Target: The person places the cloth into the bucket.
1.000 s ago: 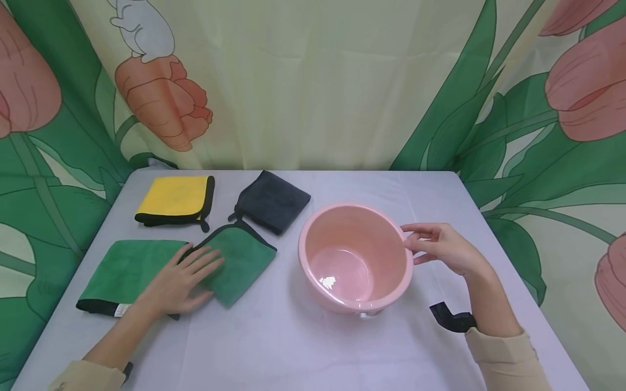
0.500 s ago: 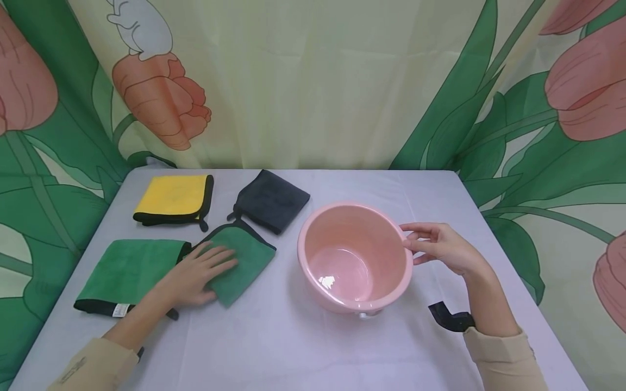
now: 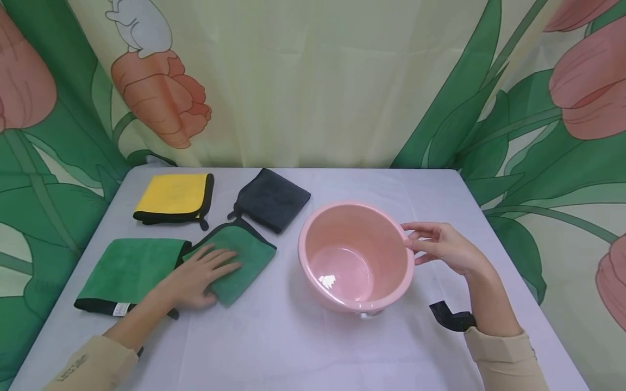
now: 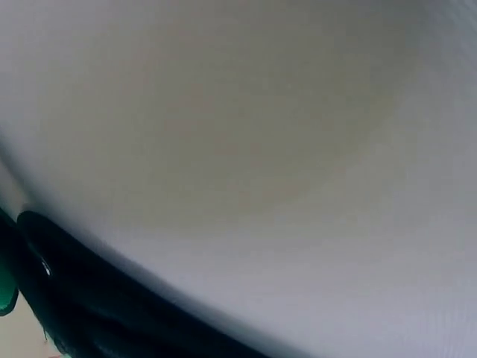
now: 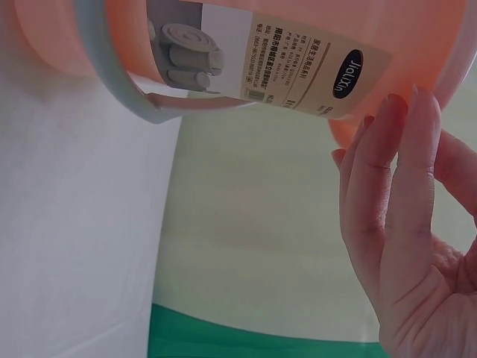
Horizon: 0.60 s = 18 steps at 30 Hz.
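My left hand [image 3: 198, 277] lies with fingers spread on the darker green cloth [image 3: 249, 266], which has a black edge. Under its forearm side sits a brighter green folded cloth [image 3: 134, 269] with a white tag. At the right, my right hand [image 3: 447, 247] touches the outside of the pink bucket's rim [image 3: 352, 205] with its fingertips; its fingers look fairly straight in the right wrist view. That view also shows the bucket's printed label [image 5: 305, 67] and pale handle [image 5: 141, 104]. The left wrist view holds mostly white tablecloth [image 4: 261, 164] and a blurred dark shape [image 4: 112, 298].
A yellow folded cloth [image 3: 173, 195] with black trim lies at the back left. Beside it is a dark grey folded cloth [image 3: 274, 198]. A patterned curtain [image 3: 318, 81] hangs behind the table's far edge. Black straps [image 3: 452, 317] circle the wrists.
My left hand has slid slightly right and farther onto the darker green cloth, then stayed there. The right hand and the bucket have not visibly moved.
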### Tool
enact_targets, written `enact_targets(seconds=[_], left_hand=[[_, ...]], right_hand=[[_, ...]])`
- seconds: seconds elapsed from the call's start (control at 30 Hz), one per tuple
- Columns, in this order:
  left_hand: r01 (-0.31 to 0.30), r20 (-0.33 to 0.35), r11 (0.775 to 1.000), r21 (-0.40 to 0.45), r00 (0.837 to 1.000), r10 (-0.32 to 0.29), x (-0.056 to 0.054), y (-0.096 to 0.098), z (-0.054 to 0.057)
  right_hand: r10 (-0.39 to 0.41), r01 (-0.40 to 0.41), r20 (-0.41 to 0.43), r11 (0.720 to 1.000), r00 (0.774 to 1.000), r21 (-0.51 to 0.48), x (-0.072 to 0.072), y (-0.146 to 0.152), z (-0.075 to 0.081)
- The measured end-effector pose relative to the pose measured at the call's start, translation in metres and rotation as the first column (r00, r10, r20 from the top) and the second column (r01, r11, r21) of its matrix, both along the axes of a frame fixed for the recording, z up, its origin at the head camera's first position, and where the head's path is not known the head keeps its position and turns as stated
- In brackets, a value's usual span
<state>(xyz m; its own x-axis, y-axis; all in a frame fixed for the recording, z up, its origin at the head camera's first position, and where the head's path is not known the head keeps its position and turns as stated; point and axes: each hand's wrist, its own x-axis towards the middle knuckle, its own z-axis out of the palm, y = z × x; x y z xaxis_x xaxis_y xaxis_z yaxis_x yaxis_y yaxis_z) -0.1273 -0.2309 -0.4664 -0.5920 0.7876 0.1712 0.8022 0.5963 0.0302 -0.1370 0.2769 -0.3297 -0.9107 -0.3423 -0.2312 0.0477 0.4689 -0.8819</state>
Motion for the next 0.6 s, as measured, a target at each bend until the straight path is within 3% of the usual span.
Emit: enact_targets(seconds=[0.13, 0.3, 0.6], left_hand=[[-0.002, -0.032, 0.999, -0.043, 0.999, 0.001, -0.002, 0.003, -0.001], [0.011, -0.120, 0.993, -0.119, 0.992, -0.025, -0.004, 0.008, -0.003], [0.012, -0.226, 0.994, -0.105, 0.974, -0.036, -0.007, 0.015, -0.012]], right_hand=[[-0.004, 0.004, 0.001, 1.000, 1.000, 0.002, 0.000, 0.000, 0.000], [-0.004, 0.004, 0.002, 1.000, 1.000, 0.004, 0.000, -0.001, 0.000], [-0.004, 0.004, -0.004, 1.000, 1.000, -0.004, 0.001, -0.001, -0.001]])
